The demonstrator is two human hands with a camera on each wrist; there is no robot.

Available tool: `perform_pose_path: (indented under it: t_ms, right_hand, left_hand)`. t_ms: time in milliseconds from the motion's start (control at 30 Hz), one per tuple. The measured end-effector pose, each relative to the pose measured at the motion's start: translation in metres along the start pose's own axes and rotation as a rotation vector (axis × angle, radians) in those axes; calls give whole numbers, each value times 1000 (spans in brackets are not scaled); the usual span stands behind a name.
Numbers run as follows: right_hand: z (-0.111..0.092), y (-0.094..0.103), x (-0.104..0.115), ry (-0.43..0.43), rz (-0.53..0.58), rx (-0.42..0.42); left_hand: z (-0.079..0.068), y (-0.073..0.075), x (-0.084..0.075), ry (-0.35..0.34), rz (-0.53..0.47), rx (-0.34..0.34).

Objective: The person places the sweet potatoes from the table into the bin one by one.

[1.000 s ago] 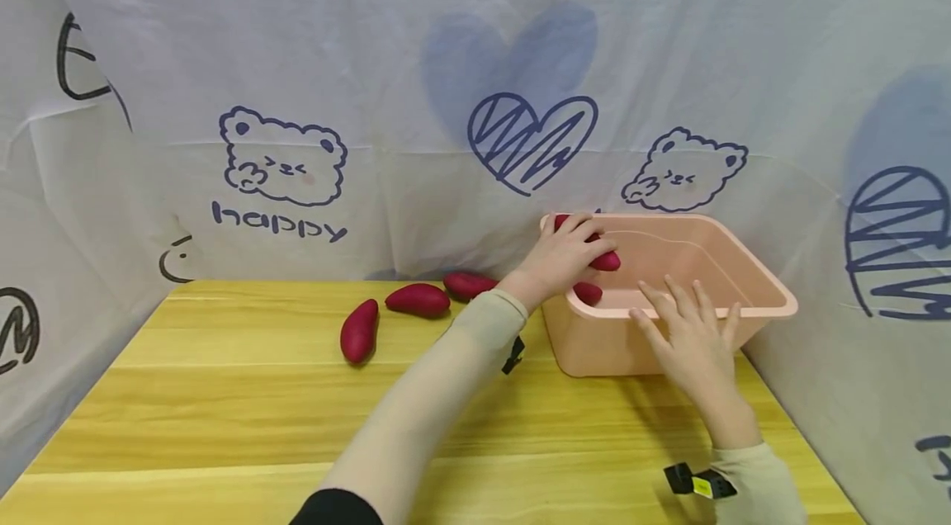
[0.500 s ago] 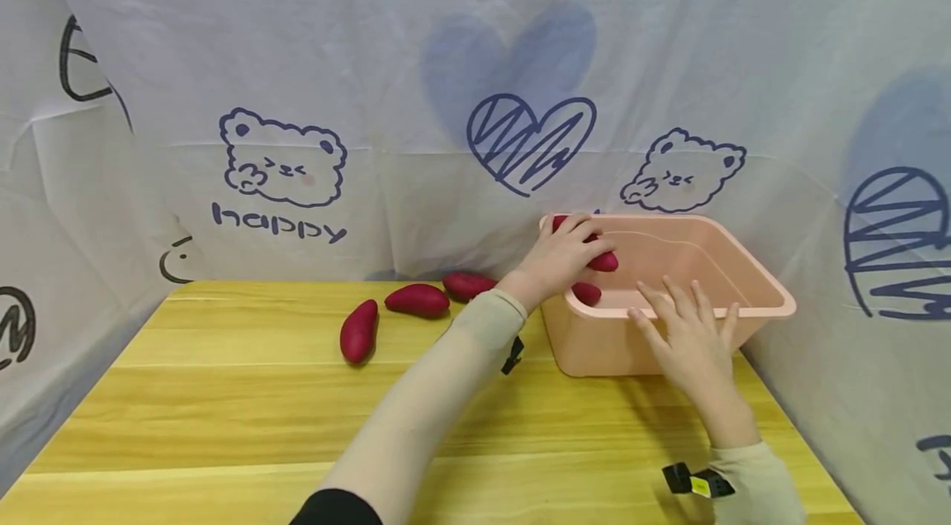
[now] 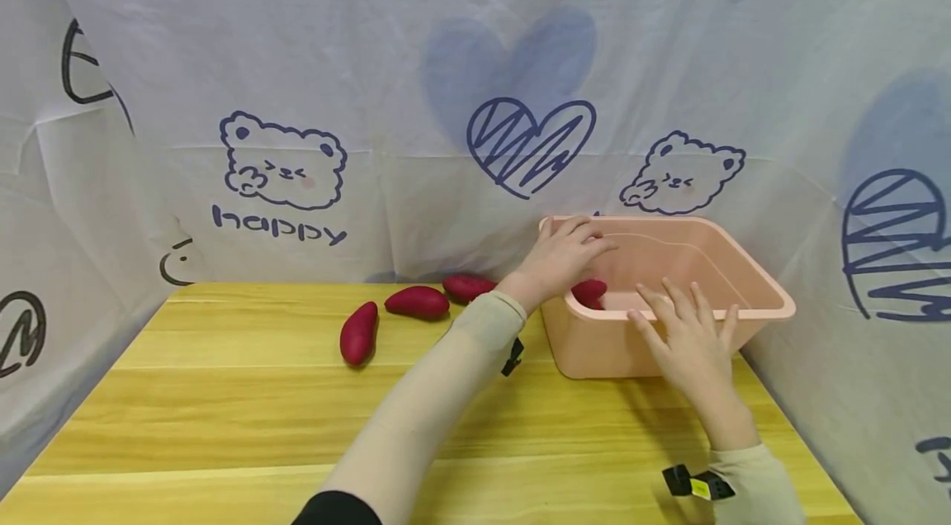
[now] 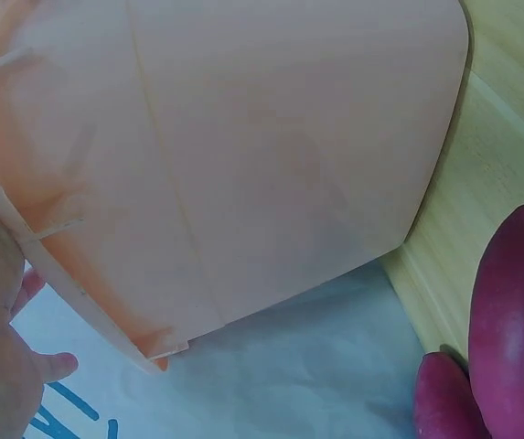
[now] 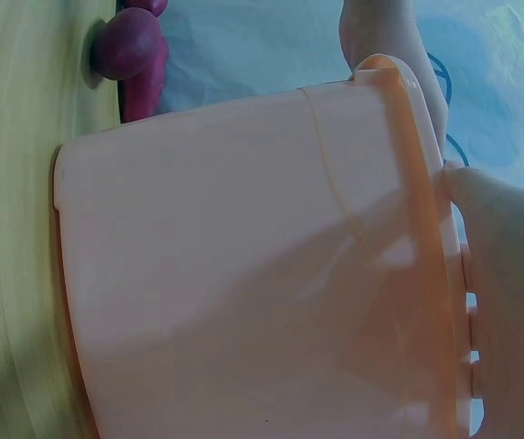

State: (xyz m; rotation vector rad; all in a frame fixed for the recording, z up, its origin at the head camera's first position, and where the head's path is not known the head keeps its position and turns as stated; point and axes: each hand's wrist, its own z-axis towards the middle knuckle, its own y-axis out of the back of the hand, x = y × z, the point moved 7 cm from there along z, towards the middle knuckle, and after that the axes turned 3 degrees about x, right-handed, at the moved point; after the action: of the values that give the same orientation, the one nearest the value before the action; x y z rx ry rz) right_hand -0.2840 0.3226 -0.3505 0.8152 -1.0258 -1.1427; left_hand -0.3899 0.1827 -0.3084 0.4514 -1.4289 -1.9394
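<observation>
A peach plastic tub stands at the right of the table. Over its left rim hangs my left hand, fingers loosely bent and holding nothing. Below that hand, purple-red sweet potatoes lie inside the tub, partly hidden by the near wall. My right hand rests at the near rim with its fingers spread. In the right wrist view, the thumb of the right hand is right at the rim, with fingertips over the inner side.
Three sweet potatoes lie on the wooden table left of the tub: an upright one, a middle one and one partly behind the left forearm. A printed cloth hangs along the back and sides.
The sweet potato that my left hand held over the tub has been let go and dropped inside. The left hand stays above the rim; the right hand has not moved.
</observation>
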Motion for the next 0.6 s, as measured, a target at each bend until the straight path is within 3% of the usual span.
perform_pose_path:
  t_ms: [300,600]
  right_hand:
    - [-1,0,-1,-2,6,2]
    - [0,-1,-1,-1,3,5]
  left_hand:
    - [-2,-1,1,19,-11,-12]
    - [-5,-3,10,136,22,-10]
